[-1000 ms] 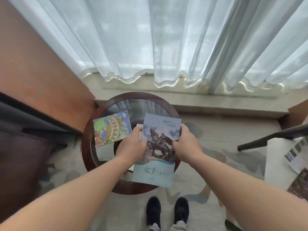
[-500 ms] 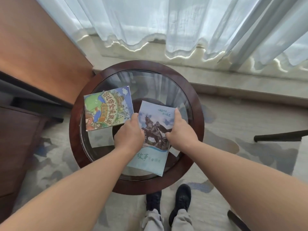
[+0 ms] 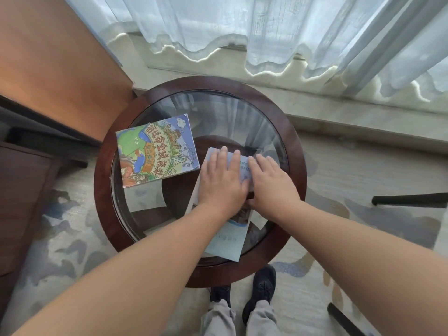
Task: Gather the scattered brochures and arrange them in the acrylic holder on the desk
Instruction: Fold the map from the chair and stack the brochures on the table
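A pale blue brochure point(image 3: 228, 241) with a horse picture lies on the round glass-topped table point(image 3: 294, 146), its near end reaching over the front rim. My left hand point(image 3: 221, 179) and my right hand point(image 3: 270, 183) both press flat on its upper half with straight fingers, covering most of the picture. A colourful cartoon-map brochure point(image 3: 155, 151) lies flat on the glass just left of my left hand, untouched. No acrylic holder is in view.
A wooden desk side panel point(image 3: 60, 69) stands to the left of the table. Sheer curtains point(image 3: 266, 27) hang behind it above a stone sill. A black chair leg point(image 3: 409, 198) juts in from the right. My shoes point(image 3: 261, 289) stand on patterned carpet below the table.
The blue brochure went from being held up in both hands to lying on the glass. Both hands opened and now lie flat on it. The view tilted down toward the table.
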{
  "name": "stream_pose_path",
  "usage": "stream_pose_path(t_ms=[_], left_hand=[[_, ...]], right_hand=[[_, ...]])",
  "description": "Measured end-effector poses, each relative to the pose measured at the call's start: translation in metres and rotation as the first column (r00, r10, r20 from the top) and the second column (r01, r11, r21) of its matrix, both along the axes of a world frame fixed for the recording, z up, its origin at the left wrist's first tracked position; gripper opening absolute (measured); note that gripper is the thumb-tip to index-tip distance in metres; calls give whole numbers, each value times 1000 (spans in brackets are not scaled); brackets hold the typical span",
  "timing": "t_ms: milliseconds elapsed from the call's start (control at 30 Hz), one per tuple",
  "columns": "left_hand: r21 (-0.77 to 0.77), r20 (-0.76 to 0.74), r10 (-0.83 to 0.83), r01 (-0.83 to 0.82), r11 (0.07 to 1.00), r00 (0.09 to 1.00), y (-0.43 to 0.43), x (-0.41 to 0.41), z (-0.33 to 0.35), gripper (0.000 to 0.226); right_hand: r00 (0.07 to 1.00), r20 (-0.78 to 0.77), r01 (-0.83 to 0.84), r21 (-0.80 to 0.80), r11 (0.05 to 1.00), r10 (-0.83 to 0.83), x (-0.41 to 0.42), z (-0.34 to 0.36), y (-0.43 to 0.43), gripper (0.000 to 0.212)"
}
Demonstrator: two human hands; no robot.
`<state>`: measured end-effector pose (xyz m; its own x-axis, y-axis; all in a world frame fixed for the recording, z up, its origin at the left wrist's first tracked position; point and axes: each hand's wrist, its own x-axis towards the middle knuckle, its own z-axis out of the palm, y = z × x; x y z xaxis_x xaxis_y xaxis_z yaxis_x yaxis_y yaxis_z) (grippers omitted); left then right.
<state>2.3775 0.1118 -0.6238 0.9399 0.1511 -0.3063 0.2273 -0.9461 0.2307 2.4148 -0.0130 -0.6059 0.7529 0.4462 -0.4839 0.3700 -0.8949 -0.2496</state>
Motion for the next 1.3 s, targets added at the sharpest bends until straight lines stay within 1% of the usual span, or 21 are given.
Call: stream_pose_path(t_ms=[67,133,233,333,433,533,600,667,700,800,867,933,1033,1100,1167,1200,1300], left_hand=[[10,-59,-15,16,1000,998,-5,0,-13,70],[26,-61,-50,52,998,997,-4,-6,-22,71],[67,4,-130,129,989,992,2,-23,-26,71],[91,72,-151,145,985,986,7,-59,-26,70],[136,18,-181,177,975,983,9,-89,-26,78],[158,-46,-187,192,969,981,8,-93,-25,86],[182,-90,-189,202,962,978,7,-92,-25,87],[201,-105,-181,200,959,978,8,-91,-27,88],[199,-111,-181,200,959,977,7,-91,-27,89],[174,-121,-222,241,955,967,9,-95,-25,94],[153,-130,-259,278,948,957,10,-101,-24,94],[171,-183,-264,295,940,947,11,-104,-22,94],[212,-263,-246,305,928,933,7,-93,-10,98],[195,-284,-261,322,926,923,7,-83,7,97],[191,-226,-274,318,929,935,5,-71,27,84],[191,-188,-283,317,929,941,1,-65,38,79],[149,-126,-366,382,912,922,-33,-41,70,70]], right_hand=[[1000,22,-4,4,1000,4,-3,-4,-1,101],[999,51,-13,-14,1000,14,-3,-5,-1,100],[999,38,8,-42,999,-6,-5,-6,-2,104],[999,14,51,-47,998,-50,-7,-4,-1,109],[999,1,54,-57,997,-54,-7,-1,1,110],[999,20,46,-88,995,-45,-7,1,3,110],[996,85,-11,-107,994,20,-12,1,2,109],[984,118,-120,-100,988,132,-21,-2,0,109],[982,98,-153,-90,984,162,-25,-4,-2,110],[992,30,-124,-59,991,125,-27,-6,-6,113],[993,28,-116,-58,992,118,-26,-6,-8,113],[992,22,-119,-76,990,121,-27,-2,-3,109],[998,11,-67,-71,995,68,-29,14,3,94],[1000,-6,-22,-2,1000,22,-33,31,-5,90],[1000,-4,19,55,998,-19,-43,53,-30,87],[998,-5,68,73,995,-67,-49,65,-48,84],[956,-8,292,91,952,-293,-70,99,-114,70]])
